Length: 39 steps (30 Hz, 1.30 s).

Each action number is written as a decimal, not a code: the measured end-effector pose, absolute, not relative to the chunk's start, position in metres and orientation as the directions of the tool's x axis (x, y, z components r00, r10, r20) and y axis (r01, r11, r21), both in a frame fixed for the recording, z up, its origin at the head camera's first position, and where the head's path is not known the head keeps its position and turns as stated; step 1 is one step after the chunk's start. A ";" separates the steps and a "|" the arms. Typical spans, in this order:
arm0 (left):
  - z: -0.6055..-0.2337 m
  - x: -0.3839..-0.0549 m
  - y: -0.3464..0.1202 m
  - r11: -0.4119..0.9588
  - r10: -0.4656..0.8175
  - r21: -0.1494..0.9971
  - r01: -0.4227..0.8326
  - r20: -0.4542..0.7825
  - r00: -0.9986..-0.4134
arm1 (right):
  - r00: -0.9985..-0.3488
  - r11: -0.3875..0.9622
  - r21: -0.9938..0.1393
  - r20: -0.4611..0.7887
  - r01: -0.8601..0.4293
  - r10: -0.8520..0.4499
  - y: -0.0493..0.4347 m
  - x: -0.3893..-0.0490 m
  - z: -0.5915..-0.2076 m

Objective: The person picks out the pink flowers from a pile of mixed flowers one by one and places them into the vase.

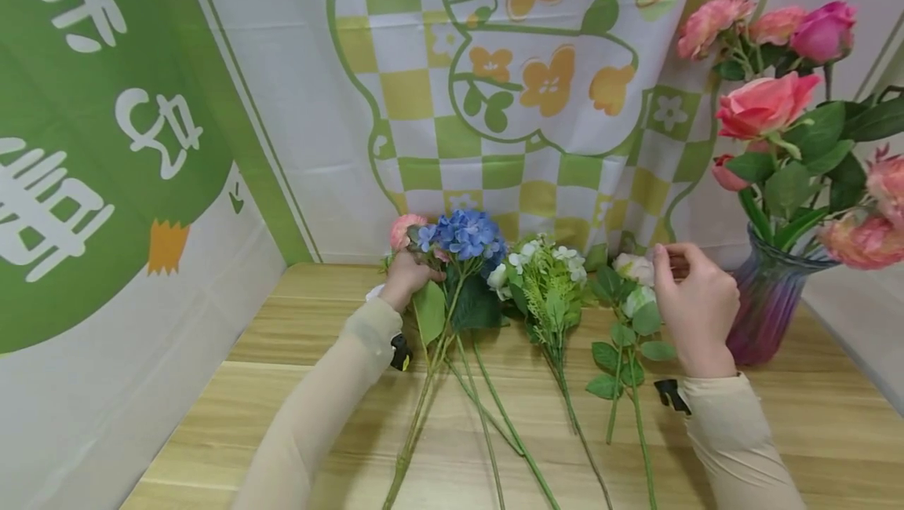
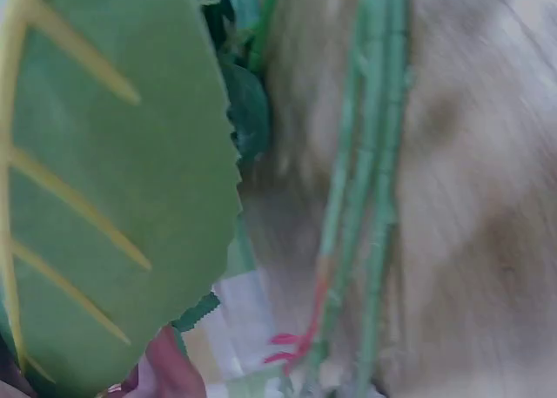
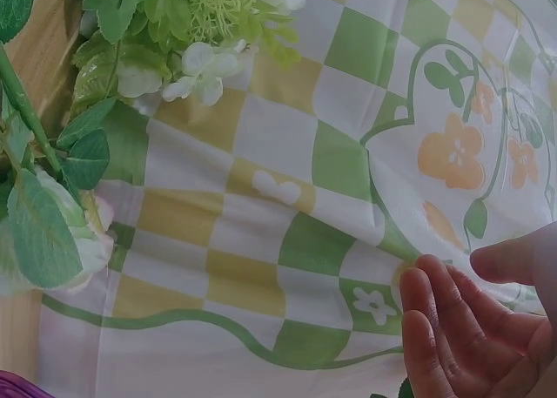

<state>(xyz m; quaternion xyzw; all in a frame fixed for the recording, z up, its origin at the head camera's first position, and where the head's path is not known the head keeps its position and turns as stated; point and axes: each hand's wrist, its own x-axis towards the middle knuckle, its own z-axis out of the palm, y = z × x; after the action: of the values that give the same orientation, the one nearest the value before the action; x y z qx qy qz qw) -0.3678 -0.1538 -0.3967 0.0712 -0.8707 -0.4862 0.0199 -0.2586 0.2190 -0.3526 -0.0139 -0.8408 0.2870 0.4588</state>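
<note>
My left hand (image 1: 411, 276) is among the flower heads at the left, touching a pink flower (image 1: 406, 231) beside a blue hydrangea (image 1: 468, 235). Its fingertips are hidden by petals and leaves, so I cannot tell whether they grip a stem. A large green leaf (image 2: 113, 172) covers most of that hand in the left wrist view, with one finger (image 2: 174, 367) showing below. My right hand (image 1: 695, 310) is raised beside white roses (image 1: 638, 282), fingers loosely bent. In the right wrist view its palm (image 3: 496, 337) holds nothing.
White blossoms with feathery greenery (image 1: 554, 290) lie mid-table, long stems (image 1: 494, 416) pointing toward me. A blue-purple glass vase (image 1: 773, 298) of pink roses stands at the right. A printed cloth (image 1: 494, 125) hangs behind the wooden table (image 1: 282, 384).
</note>
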 end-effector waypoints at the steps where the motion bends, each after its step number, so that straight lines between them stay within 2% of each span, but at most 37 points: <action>1: -0.395 -0.368 -0.154 0.512 -0.145 0.854 -0.094 -0.022 -0.989 | -0.579 0.835 -0.495 0.764 -0.242 0.285 0.219 -0.259 -0.353; 6: -0.390 -0.365 -0.155 0.452 -0.131 0.886 -0.097 -0.042 -0.990 | -0.587 0.831 -0.502 0.756 -0.238 0.289 0.219 -0.260 -0.352; 11: -0.381 -0.361 -0.157 0.409 -0.099 0.912 -0.043 -0.003 -0.995 | -0.597 0.830 -0.507 0.748 -0.232 0.290 0.219 -0.261 -0.353; 17: -0.365 -0.362 -0.156 0.490 -0.129 0.870 -0.052 0.013 -0.992 | -0.595 0.835 -0.499 0.752 -0.231 0.284 0.221 -0.261 -0.353; 19: -0.361 -0.362 -0.156 0.514 -0.130 0.855 -0.062 0.006 -0.991 | -0.596 0.835 -0.500 0.750 -0.228 0.287 0.221 -0.261 -0.354; 27: -0.357 -0.363 -0.160 0.378 -0.045 0.918 -0.122 -0.113 -0.993 | -0.593 0.835 -0.503 0.750 -0.224 0.293 0.222 -0.259 -0.354; 35: -0.374 -0.369 -0.166 0.586 0.029 0.810 0.002 -0.018 -0.999 | -0.596 0.838 -0.496 0.752 -0.229 0.283 0.221 -0.261 -0.354; 39: -0.390 -0.380 -0.163 0.628 0.022 0.777 -0.051 -0.083 -0.996 | -0.602 0.836 -0.501 0.746 -0.223 0.286 0.221 -0.261 -0.355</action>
<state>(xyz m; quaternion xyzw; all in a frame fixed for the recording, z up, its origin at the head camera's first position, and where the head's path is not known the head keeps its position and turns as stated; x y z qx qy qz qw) -0.3801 -0.1627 -0.3904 0.0079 -0.9012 -0.4313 -0.0425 -0.2612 0.2211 -0.3551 -0.0186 -0.8483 0.2853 0.4457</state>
